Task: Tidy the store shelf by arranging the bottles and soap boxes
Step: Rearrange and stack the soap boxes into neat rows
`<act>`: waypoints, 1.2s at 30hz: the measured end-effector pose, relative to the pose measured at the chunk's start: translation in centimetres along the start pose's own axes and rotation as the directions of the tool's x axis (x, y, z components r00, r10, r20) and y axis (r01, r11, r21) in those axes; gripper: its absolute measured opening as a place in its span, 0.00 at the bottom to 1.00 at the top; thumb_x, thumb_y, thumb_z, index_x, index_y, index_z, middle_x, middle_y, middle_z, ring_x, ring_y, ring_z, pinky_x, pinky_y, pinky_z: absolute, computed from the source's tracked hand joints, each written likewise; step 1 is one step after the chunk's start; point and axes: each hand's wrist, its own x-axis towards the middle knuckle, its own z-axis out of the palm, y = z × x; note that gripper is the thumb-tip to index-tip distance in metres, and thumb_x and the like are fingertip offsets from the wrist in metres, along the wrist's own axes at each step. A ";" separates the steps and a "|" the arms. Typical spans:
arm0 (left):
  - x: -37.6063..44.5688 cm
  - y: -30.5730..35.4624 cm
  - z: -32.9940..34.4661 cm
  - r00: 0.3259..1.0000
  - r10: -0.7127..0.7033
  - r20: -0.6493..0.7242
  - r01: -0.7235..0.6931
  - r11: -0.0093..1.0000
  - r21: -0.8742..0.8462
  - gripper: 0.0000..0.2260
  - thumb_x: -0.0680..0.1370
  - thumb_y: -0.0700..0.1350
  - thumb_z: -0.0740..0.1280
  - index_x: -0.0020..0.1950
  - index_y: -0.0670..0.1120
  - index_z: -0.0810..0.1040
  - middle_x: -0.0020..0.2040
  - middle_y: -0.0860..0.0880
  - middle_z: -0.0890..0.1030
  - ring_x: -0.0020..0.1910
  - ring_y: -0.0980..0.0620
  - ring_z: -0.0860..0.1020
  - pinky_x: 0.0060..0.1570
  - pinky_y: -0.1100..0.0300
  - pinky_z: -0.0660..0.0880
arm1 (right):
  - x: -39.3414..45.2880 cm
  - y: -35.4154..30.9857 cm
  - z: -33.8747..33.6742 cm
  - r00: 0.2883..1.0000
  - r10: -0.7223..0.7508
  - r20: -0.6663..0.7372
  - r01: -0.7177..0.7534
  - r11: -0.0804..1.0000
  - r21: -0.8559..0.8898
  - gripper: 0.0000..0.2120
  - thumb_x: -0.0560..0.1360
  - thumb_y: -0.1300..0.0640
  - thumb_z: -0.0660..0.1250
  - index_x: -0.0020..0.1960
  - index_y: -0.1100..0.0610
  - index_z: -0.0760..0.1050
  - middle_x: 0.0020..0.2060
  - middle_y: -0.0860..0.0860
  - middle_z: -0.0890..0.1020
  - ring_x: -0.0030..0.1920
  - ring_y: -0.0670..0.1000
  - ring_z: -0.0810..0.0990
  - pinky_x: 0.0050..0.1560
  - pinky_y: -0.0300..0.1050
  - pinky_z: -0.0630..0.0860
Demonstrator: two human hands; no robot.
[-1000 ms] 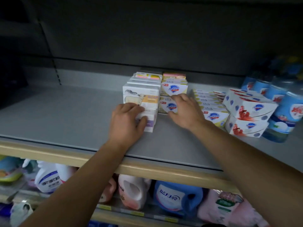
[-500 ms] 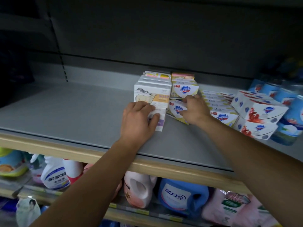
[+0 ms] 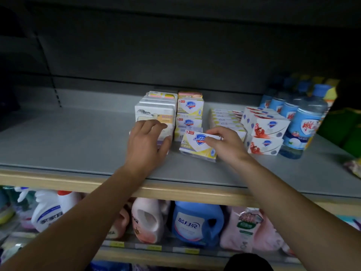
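Note:
On the grey shelf [image 3: 68, 145] stand stacks of soap boxes. My left hand [image 3: 146, 147] rests on the front of the white and orange goat-soap stack [image 3: 154, 114], fingers curled over its lowest box. My right hand [image 3: 224, 145] pinches a white and yellow Safeguard box [image 3: 195, 145], which leans tilted in front of the yellow Safeguard stack [image 3: 189, 112]. To the right are a flat row of yellow boxes [image 3: 222, 116], red-printed Safeguard boxes [image 3: 267, 130] and blue-labelled bottles [image 3: 300, 132].
The left half of the shelf is bare up to its wooden front edge [image 3: 58, 178]. Detergent jugs [image 3: 197, 223] and pink refill bags [image 3: 252, 231] fill the shelf below. A green item [image 3: 341, 128] sits at the far right.
My right hand has pulled one yellow Safeguard box forward out of its stack and tilted it up. My left hand stays on the goat-soap stack.

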 end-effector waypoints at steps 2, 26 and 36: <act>0.0 2.2 0.0 0.998 0.006 0.063 0.005 0.987 -0.163 0.17 0.74 0.50 0.64 0.58 0.43 0.80 0.53 0.45 0.81 0.48 0.43 0.78 0.49 0.57 0.73 | -1.3 0.6 -0.8 1.000 -0.027 -0.010 0.028 0.997 0.077 0.07 0.74 0.56 0.71 0.46 0.43 0.79 0.49 0.40 0.81 0.41 0.36 0.79 0.41 0.34 0.74; -0.5 8.7 4.1 0.686 -0.341 0.642 0.726 0.373 -0.578 0.25 0.70 0.67 0.65 0.41 0.44 0.78 0.31 0.43 0.80 0.29 0.45 0.79 0.30 0.56 0.77 | -3.6 5.7 -4.8 0.986 0.159 0.053 -0.165 0.868 0.468 0.21 0.70 0.36 0.66 0.43 0.53 0.81 0.38 0.55 0.85 0.29 0.53 0.82 0.28 0.42 0.77; -0.4 8.6 4.1 0.684 -0.386 0.619 0.726 0.441 -0.527 0.28 0.67 0.70 0.63 0.38 0.44 0.77 0.28 0.43 0.78 0.25 0.47 0.77 0.25 0.58 0.73 | -3.0 5.3 -4.4 0.973 0.220 0.072 -0.231 0.914 0.335 0.23 0.70 0.35 0.60 0.44 0.54 0.81 0.33 0.53 0.85 0.23 0.50 0.77 0.22 0.39 0.69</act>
